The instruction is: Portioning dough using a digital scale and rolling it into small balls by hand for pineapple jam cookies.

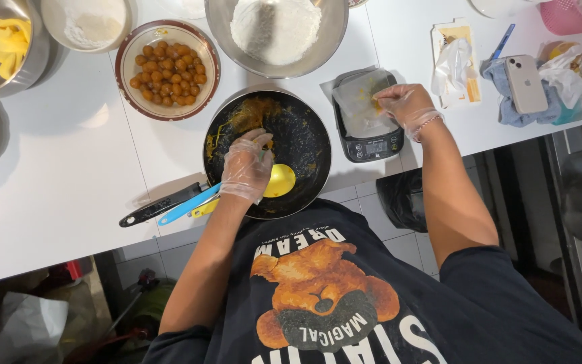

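Observation:
A black frying pan (298, 145) with yellow-orange residue stands at the white counter's front edge. My left hand (245, 165), in a clear glove, is over the pan and grips a blue-handled spatula (186, 205) whose yellow head (279, 180) lies inside the pan. My right hand (404, 104), also gloved, rests its fingertips on the plastic-covered plate of a small black kitchen scale (368, 138), touching a bit of yellow paste there. The pan's black handle (156, 207) points left.
A bowl of small orange-brown balls (168, 71) stands behind the pan, a steel bowl of flour (276, 30) beyond. Left are a steel bowl with yellow pieces (1, 40) and a white bowl of powder (89, 23). A phone (525, 82) lies on a blue cloth at right.

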